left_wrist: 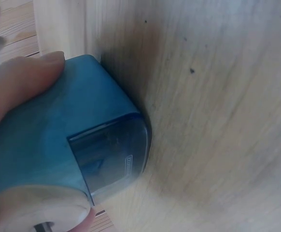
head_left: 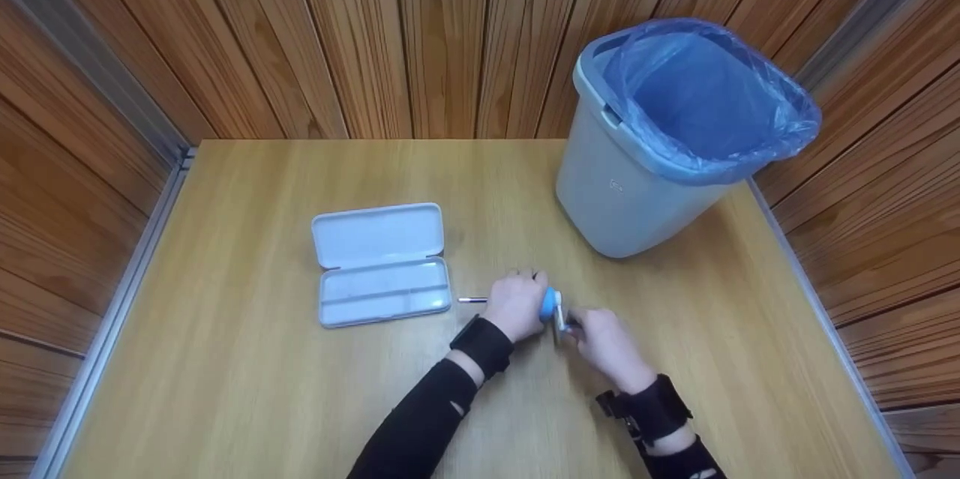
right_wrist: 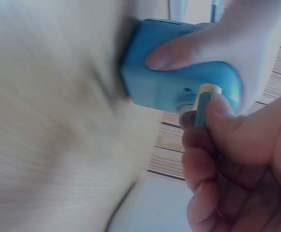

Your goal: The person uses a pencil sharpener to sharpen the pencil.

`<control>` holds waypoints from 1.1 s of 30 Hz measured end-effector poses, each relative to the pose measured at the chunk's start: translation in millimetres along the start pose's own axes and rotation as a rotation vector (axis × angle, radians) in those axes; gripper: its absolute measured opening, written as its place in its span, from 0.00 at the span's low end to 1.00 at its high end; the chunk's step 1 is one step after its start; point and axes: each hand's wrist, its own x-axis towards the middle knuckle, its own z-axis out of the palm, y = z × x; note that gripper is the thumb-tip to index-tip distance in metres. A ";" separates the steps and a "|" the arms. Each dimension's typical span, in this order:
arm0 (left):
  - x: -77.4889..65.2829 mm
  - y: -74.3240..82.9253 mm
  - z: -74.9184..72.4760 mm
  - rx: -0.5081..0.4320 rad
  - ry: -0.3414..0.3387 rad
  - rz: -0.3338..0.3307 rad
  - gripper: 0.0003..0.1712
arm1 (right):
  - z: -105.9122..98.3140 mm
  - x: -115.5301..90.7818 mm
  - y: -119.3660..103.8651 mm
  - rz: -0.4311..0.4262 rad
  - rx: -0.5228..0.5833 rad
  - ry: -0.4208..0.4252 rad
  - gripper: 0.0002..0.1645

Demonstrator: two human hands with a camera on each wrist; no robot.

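Note:
My left hand (head_left: 516, 306) grips a blue crank pencil sharpener (left_wrist: 34, 140) from above and holds it on the table. The sharpener has a dark see-through shavings drawer (left_wrist: 112, 152), plain in the left wrist view. From its left end sticks out a thin pencil (head_left: 472, 300), pointing toward the case; its other end is hidden inside. On the sharpener's right side, my right hand (head_left: 609, 344) pinches the crank handle (right_wrist: 203, 108) between thumb and curled fingers. Left of the hands lies an opened white pencil case (head_left: 385, 291), its lid (head_left: 379, 236) folded back.
A grey trash bin (head_left: 630, 202) with a blue plastic liner (head_left: 705, 97) stands at the back right of the wooden table (head_left: 225, 359). Wood-panelled walls (head_left: 442, 37) close off the back and both sides. Small dark specks (left_wrist: 192, 71) dot the tabletop beside the sharpener.

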 end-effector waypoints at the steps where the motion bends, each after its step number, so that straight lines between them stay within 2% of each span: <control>1: -0.1 0.0 -0.1 0.000 -0.004 0.001 0.29 | -2.7 0.4 -1.0 -0.003 0.011 0.007 0.07; 6: -0.3 -0.2 -0.8 -0.008 -0.012 0.003 0.28 | -14.9 6.3 -4.4 -0.010 0.021 0.031 0.05; 15: 0.2 -0.7 -0.9 -0.019 -0.016 0.001 0.29 | -26.3 21.0 -5.0 -0.020 -0.043 0.052 0.05; 27: 0.0 0.0 -4.7 -0.027 -0.016 0.000 0.28 | -25.5 39.9 2.2 -0.017 -0.056 0.119 0.06; 33: 0.2 -0.2 -5.0 -0.044 -0.019 -0.004 0.27 | -24.4 52.0 4.3 0.016 -0.067 0.096 0.05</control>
